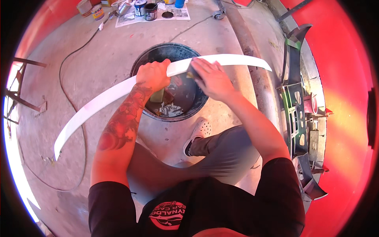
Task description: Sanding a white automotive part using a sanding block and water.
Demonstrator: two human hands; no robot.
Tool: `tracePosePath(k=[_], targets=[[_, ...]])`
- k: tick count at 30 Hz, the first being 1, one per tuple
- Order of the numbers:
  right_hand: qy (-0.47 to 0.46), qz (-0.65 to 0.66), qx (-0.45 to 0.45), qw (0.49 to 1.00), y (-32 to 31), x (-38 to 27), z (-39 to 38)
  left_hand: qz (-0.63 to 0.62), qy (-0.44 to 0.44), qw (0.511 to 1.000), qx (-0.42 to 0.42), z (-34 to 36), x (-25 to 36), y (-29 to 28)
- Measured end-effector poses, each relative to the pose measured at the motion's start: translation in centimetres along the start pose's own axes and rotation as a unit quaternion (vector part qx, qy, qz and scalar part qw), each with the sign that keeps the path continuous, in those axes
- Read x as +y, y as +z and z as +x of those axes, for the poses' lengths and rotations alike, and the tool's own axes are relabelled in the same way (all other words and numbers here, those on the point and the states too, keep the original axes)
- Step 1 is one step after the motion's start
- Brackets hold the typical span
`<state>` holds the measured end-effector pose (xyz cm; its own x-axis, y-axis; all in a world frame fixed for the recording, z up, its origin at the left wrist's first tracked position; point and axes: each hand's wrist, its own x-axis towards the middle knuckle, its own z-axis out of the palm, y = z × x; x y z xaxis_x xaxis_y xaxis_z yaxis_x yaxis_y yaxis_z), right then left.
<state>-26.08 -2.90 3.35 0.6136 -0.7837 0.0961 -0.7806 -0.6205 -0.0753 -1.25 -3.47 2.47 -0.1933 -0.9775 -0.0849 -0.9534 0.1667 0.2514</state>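
A long, curved white strip (94, 96) spans the head view, rising from lower left to upper right over a black bucket (138, 59). My left hand (153, 75) is closed around its middle in a fist. Beside it, my right hand (215, 78) presses a dark piece that looks like sandpaper (192, 72) against the strip, its fingers laid over it. Most of the sandpaper is hidden under the palm. Inside the bucket are murky water, a yellowish sponge (157, 96) and a brown block (169, 97).
Several paint cans (151, 12) stand on spread paper (130, 21) at the far side. A thin hose (61, 65) curls across the floor at left. On the right, a black bumper-like part (293, 98) leans near a red wall (339, 98). My shoe (200, 132) is near the bucket.
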Motion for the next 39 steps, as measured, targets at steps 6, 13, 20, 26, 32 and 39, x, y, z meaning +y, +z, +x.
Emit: tracePosePath(k=[6, 13, 20, 26, 32, 39], targets=[[0.155, -0.051, -0.006, 0.987, 0.1, 3.3, -0.7, -0.005, 0.017, 0.999, 0.035, 0.1, 0.7, 0.3], [0.179, -0.062, 0.039, 0.981, 0.5, 6.2, -2.1, 0.0, 0.008, 0.999, 0.045, 0.3, 0.3, 0.8], [0.099, -0.02, 0.149, 0.984, -0.6, 3.6, -1.2, -0.017, 0.052, 0.998, 0.044, 0.2, 2.0, 0.1], [0.012, -0.08, 0.156, 0.984, -0.6, 1.3, 0.6, -0.006, 0.065, 0.993, 0.095, -0.5, 4.2, -1.6], [0.012, -0.102, 0.204, 0.974, -1.2, 3.8, 0.4, -0.013, 0.096, 0.992, 0.083, -1.6, 5.4, -4.0], [0.058, -0.09, 0.225, 0.968, -3.4, 13.2, -2.0, -0.064, -0.075, 0.995, -0.022, -10.4, -7.8, -9.5]])
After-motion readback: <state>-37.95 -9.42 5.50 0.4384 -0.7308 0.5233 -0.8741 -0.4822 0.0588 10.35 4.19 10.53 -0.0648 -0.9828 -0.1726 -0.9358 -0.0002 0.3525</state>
